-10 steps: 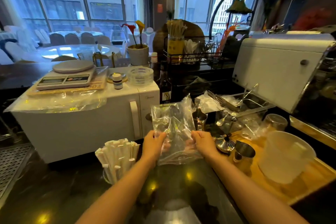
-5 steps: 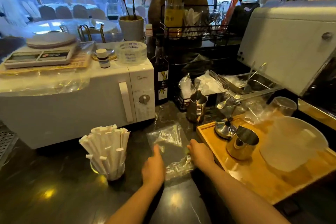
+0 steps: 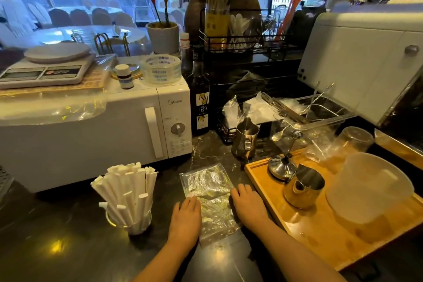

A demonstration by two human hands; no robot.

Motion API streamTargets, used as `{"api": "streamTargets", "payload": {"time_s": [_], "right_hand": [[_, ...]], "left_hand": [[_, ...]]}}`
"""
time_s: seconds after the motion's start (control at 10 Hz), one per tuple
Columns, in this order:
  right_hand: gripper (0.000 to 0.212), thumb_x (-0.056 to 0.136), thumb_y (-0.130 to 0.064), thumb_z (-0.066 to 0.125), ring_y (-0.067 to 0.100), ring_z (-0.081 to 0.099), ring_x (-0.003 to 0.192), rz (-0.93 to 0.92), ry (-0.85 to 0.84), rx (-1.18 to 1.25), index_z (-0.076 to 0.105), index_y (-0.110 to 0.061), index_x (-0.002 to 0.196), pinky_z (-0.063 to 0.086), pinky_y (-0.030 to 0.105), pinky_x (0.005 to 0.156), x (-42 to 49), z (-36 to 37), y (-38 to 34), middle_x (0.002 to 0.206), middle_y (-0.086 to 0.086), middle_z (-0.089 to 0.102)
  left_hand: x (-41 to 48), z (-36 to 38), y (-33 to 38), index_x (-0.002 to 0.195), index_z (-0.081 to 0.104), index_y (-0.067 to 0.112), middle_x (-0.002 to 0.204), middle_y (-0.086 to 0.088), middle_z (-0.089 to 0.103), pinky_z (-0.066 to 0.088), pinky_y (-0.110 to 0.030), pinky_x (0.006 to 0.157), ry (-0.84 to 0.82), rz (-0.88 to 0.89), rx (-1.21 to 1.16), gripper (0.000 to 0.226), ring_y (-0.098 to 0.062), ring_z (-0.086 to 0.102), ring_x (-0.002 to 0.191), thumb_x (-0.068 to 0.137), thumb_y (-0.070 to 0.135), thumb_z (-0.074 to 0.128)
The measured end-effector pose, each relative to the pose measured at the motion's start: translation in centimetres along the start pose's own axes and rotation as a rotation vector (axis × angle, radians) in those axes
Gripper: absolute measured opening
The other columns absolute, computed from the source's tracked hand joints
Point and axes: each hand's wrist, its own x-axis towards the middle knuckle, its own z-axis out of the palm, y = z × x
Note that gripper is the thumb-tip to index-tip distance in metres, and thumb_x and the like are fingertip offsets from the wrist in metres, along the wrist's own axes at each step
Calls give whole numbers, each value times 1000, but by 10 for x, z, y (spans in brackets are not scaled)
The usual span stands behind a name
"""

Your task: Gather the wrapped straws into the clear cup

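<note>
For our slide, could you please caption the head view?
Both hands, left hand and right hand, flatten an empty clear plastic bag beside the clear cup of white wrapped straws.

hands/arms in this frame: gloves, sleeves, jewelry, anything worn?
Nothing worn that shows. Left hand and right hand are bare: no gloves, rings, watch or bands visible. Both forearms are uncovered down to the frame edge, so no sleeves in view.

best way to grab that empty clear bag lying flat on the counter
Pinch the plastic bag at its far edge, coming from above and beyond the hands. It lies flat and crinkled on the dark counter, and the left hand and right hand flank its near half, so only that end shows clear.
</note>
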Motion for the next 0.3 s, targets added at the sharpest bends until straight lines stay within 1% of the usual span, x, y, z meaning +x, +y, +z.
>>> {"api": "streamTargets", "payload": {"time_s": [0.1, 0.2, 0.3], "right_hand": [[39, 81, -10, 58, 29, 49, 110, -31, -38, -22, 48, -8, 119, 44, 34, 83, -1, -7, 1, 119, 14, 52], [43, 86, -11, 52, 29, 39, 122, -5, -100, -22, 39, -9, 127, 38, 35, 95, 2, -19, -1, 132, 13, 42], [42, 84, -11, 53, 28, 40, 121, -4, 2, 67, 41, -11, 124, 38, 34, 96, 6, -36, -7, 131, 10, 44]], "left_hand": [[2, -10, 1, 140, 23, 6, 153, -9, 20, 16, -39, 117, -48, -1, -48, 53, -24, 15, 142, 90, 7, 39], [3, -20, -2, 137, 27, 6, 150, -11, 26, 21, -38, 115, -67, -12, -151, 52, -26, 19, 139, 87, 8, 43], [2, -37, 5, 140, 23, 10, 153, -11, 20, 24, -38, 115, -16, -1, -331, 53, -26, 20, 140, 90, 11, 43]]}}
